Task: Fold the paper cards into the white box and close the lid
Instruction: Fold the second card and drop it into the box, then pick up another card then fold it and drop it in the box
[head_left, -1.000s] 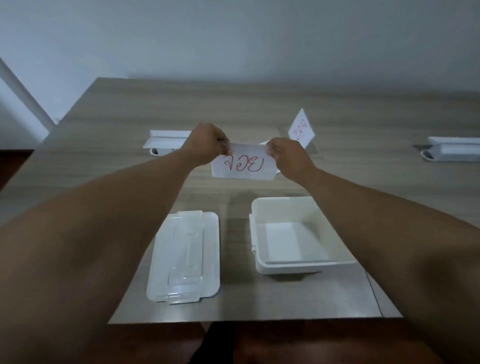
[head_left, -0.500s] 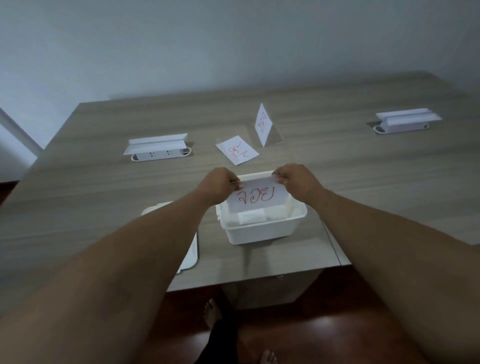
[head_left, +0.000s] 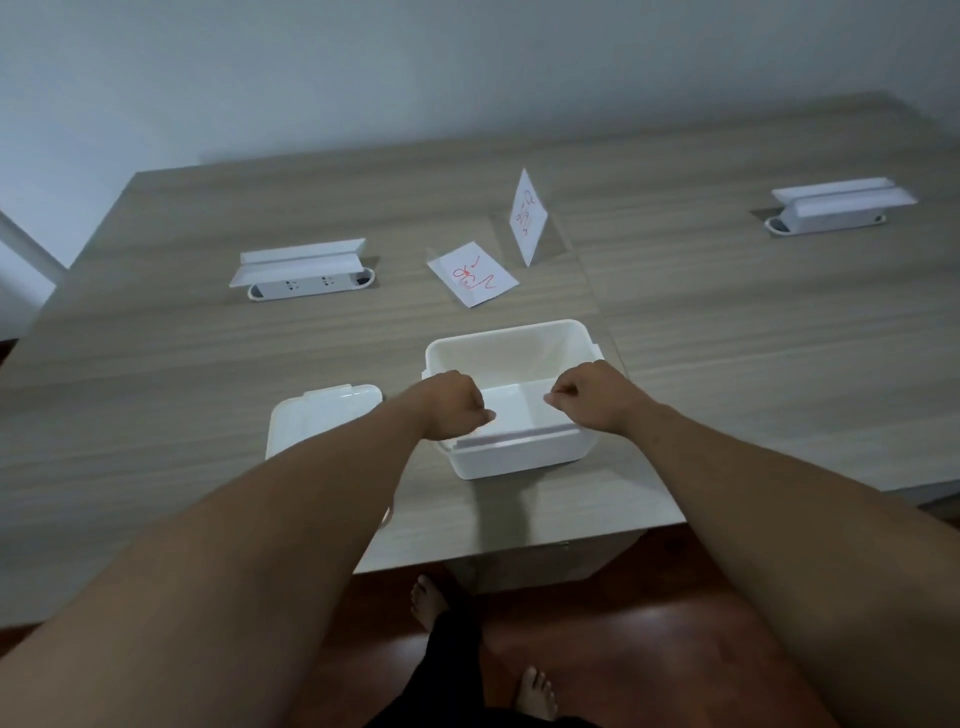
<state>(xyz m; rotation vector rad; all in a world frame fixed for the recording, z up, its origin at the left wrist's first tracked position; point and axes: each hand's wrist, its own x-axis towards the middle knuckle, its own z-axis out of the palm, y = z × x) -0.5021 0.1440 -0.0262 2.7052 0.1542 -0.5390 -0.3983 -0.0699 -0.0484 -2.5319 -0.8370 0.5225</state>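
Reaching over the near rim of the white box (head_left: 524, 452), the left hand (head_left: 451, 405) and the right hand (head_left: 592, 397) sit with fingers curled in, each pinching one end of a folded paper card (head_left: 514, 415) that lies down inside the box. The left fingertips (head_left: 488, 414) press on the card's left end, the right fingertips (head_left: 551, 397) on its right end; whether the card already rests on the box floor cannot be told. A crease runs across the card between the two hands.

The box stands open on the tabletop (head_left: 727, 338), close to the near edge. Just left of the box lies its translucent lid (head_left: 317, 415), flat, partly covered by the left forearm. Beyond the box, a second paper card (head_left: 472, 273) with red writing lies almost flat, and just right of that card a third card (head_left: 529, 215) with red writing stands upright on its edge. Farther back and to the left of the box, a white socket unit (head_left: 306, 270) with a raised flap is set into the tabletop; another socket unit (head_left: 836, 208) sits well to the right of the box. Below the box, past the tabletop edge, two bare feet (head_left: 428, 603) stand on a reddish floor (head_left: 623, 649).
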